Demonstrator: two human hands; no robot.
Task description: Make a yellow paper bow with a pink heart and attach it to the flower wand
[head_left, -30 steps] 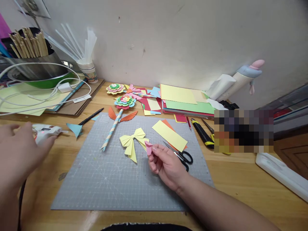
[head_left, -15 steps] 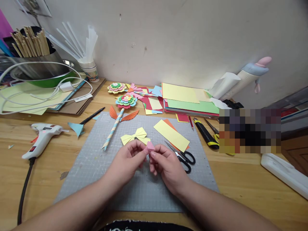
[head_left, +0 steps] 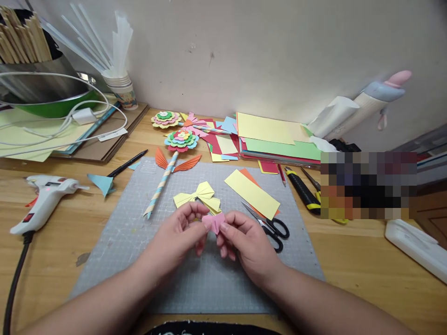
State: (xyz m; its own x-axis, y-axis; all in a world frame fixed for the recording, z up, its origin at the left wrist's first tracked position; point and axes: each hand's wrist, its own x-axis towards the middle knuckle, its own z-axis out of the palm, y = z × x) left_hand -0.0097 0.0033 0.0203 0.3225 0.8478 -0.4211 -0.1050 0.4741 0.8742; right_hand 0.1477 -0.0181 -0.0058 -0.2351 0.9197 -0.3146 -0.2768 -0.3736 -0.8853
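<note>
Between my two hands is a small folded piece of pink paper (head_left: 214,222), raised over the grey cutting mat (head_left: 195,288). My left hand (head_left: 183,230) pinches its left side between thumb and fingers. On its right side, my right hand (head_left: 242,235) grips it the same way. Just beyond my fingers lies a yellow paper bow (head_left: 195,194), its lower right tail partly behind the left fingers. Black-handled scissors (head_left: 274,230) rest right of my right hand, beside a yellow paper strip (head_left: 252,193) lying over orange paper.
A paper flower (head_left: 181,140) with a striped stem and orange leaves lies across the mat's upper left. A white glue gun (head_left: 49,200) is at left. Coloured paper (head_left: 268,130) is stacked at the back. A yellow-black utility knife (head_left: 302,190) lies at right.
The pink paper has opened out from a small peak into a wider shape with a crease showing. My hands keep their pinch on both sides. The camera view has shifted slightly.
</note>
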